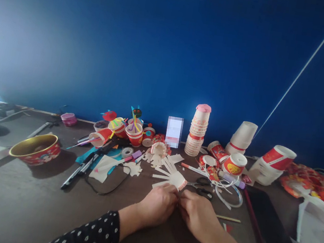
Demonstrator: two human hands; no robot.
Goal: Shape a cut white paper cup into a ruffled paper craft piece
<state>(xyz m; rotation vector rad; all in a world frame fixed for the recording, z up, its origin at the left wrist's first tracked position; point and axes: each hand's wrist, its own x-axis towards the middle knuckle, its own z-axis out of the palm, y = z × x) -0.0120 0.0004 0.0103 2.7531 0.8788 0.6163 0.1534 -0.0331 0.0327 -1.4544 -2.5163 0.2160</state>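
A white paper cup cut into fanned strips (174,177) lies at the middle of the table, its strips spreading up and left. My left hand (158,203) is closed at its near edge, fingers curled. Close beside it, my right hand (197,213) is closed too, thumb and fingertips pinched together near the cut cup. What sits between the fingertips is hidden by the hands. Just beyond my right hand lie dark-handled scissors (204,189), their blades close to the cut cup. Behind it stands another cut cup (158,150) with splayed strips.
A tall stack of paper cups (197,133) stands at the back, with further cups (241,135) to its right. A dark phone (268,224) lies on the right. On the left are a red-and-gold bowl (36,150), pens (80,170) and decorated cups (133,133).
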